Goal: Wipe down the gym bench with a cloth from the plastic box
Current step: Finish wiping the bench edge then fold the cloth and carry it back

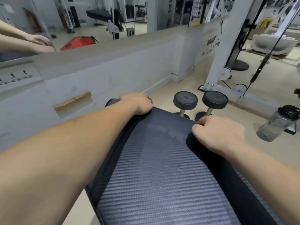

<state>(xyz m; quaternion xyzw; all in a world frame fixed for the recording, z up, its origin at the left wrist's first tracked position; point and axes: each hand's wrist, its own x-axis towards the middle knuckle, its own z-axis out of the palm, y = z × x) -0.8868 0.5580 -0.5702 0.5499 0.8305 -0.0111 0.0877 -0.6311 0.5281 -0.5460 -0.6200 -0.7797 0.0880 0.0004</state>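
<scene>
At the far end of the gym bench (162, 176), both your hands sit on the corners of the padded surface, and neither holds a cloth; no cloth and no plastic box show anywhere in view, so the wiping itself looks not yet under way, or the cloth lies out of sight. Your left hand (138, 103) reaches furthest, its grip curled down over the far left corner, fingers wrapped out of view under the edge, so you cannot tell how tightly they close. Your right hand (217, 132) rests on the far right edge with its grip pressed together, knuckles up, thumb and forefinger pinched at the seam of the pad. Both arms run long and nearly straight from the bottom of the view, which suggests you are bracing or positioning the bench rather than cleaning it. Just beyond the end stand two dumbbells (201, 101) upright on the floor, near the right corner, and a water bottle (277, 124) lies tilted well off to the right; mind both if you shift the bench forward.
</scene>
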